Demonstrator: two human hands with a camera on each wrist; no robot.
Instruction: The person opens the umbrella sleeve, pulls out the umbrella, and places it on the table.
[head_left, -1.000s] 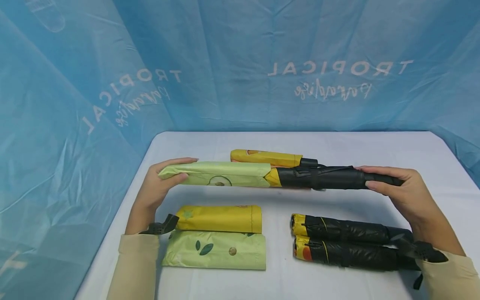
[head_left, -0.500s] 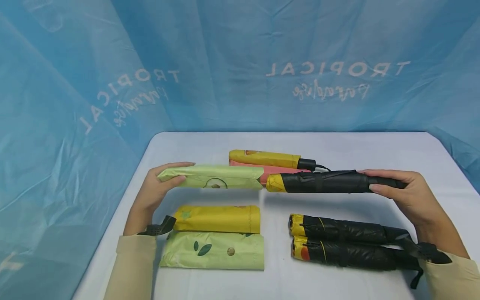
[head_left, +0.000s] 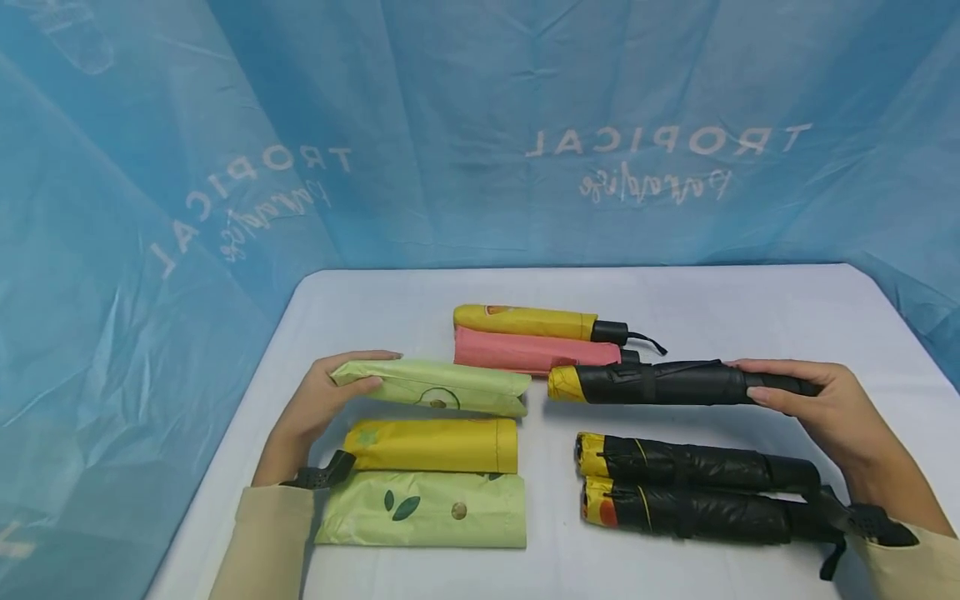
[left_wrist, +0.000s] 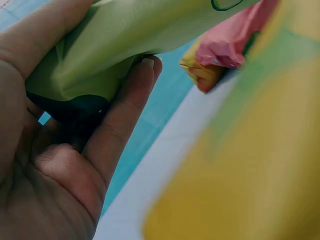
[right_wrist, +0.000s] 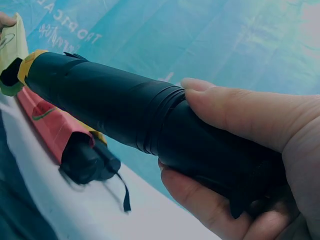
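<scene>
In the head view my left hand (head_left: 313, 406) pinches the closed end of a light green umbrella sleeve (head_left: 408, 382) with an avocado print. The sleeve tilts down to the right, its mouth facing the umbrella. My right hand (head_left: 843, 408) grips the handle of a folded black umbrella (head_left: 682, 383) with a yellow tip, held nearly level. A small gap separates that tip from the sleeve's mouth. In the right wrist view, thumb and fingers wrap the black handle (right_wrist: 220, 145). The left wrist view shows thumb and fingers on the green fabric (left_wrist: 115, 35).
Behind lie a yellow sleeved umbrella (head_left: 525, 321) and a pink sleeved one (head_left: 517, 350). In front, a yellow sleeve (head_left: 435, 446) and another green sleeve (head_left: 427, 508) lie left, two folded black umbrellas (head_left: 697, 462) right. The white table (head_left: 555, 567) meets blue curtains (head_left: 450, 167).
The green sleeve and black umbrella, end to end a second ago, have come apart. Both hands have lowered toward me, and the sleeve's mouth has dipped, uncovering the pink sleeved umbrella behind.
</scene>
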